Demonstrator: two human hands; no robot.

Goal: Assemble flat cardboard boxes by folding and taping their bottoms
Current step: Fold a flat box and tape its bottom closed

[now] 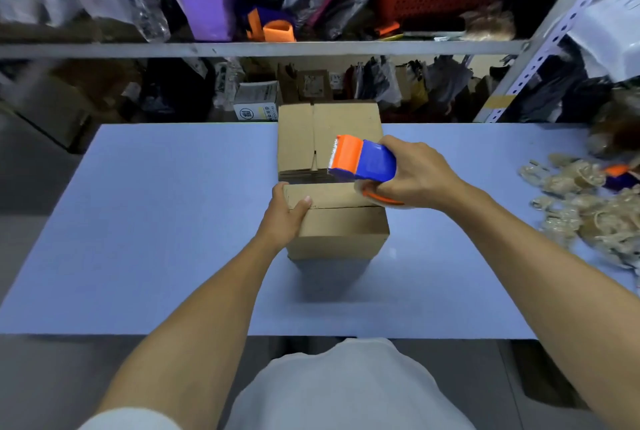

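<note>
**Folded box held, tape dispenser above it**

Head view: the cardboard box [341,221] stands mid-table [156,221], flaps folded shut on top. The left hand [285,213] grips the box's left edge, thumb curled over the top. The right hand [414,171] clasps an orange-and-blue tape dispenser [362,159] over the box's far right edge. Flat boxes [329,138] are stacked just behind the box

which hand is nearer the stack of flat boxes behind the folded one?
Right. The right hand holds the tape dispenser over the stack's near edge; the left hand grips the folded box, nearer the person.
</note>
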